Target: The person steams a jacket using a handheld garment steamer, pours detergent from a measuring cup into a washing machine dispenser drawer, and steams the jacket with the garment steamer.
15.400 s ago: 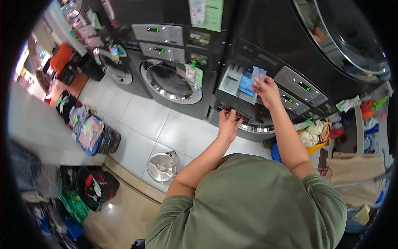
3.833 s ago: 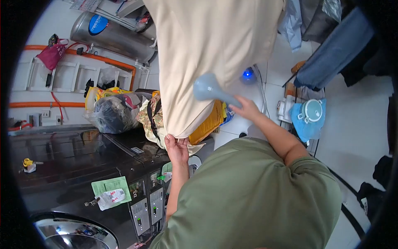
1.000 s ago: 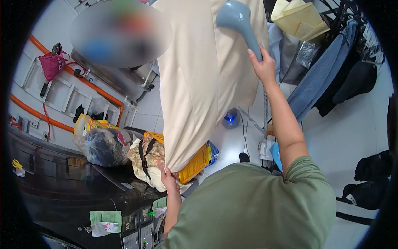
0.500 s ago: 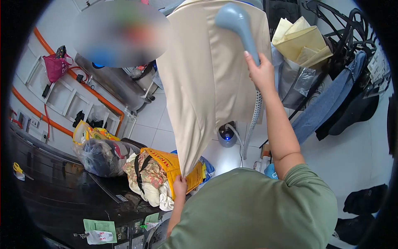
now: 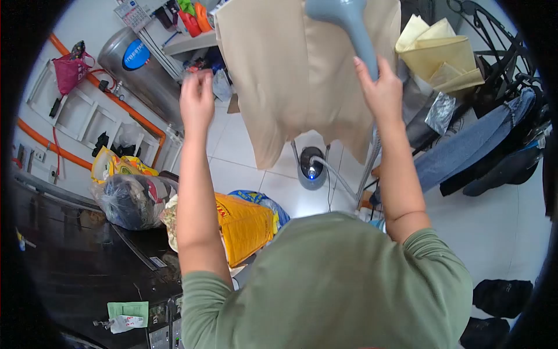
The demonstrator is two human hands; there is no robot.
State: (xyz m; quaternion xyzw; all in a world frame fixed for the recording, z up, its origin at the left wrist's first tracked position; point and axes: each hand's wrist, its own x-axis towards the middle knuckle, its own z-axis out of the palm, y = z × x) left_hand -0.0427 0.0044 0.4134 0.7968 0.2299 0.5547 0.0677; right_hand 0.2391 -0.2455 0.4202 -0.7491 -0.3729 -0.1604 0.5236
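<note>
A beige garment point(image 5: 279, 75) hangs at the top centre, its lower edge loose above the floor. My right hand point(image 5: 383, 93) is wrapped round the handle of a blue-grey steamer head point(image 5: 346, 17), which is in front of the garment's upper right part. A ribbed hose runs down from it to the steamer base point(image 5: 312, 168), where a blue light glows. My left hand point(image 5: 197, 99) is raised left of the garment, apart from it, with its fingers partly bent and nothing visible in them.
Left of centre lie a yellow bag point(image 5: 247, 227) and a clear bag of clothes point(image 5: 131, 200) by dark machines point(image 5: 64, 250). A steel tank point(image 5: 139, 75) stands at the upper left. Jeans point(image 5: 476, 145), black hangers and folded yellow material point(image 5: 439, 55) are at the right.
My left hand has let go of the garment's lower corner and moved up and left. The garment now hangs loose. My right hand still holds the steamer head, slightly higher in view.
</note>
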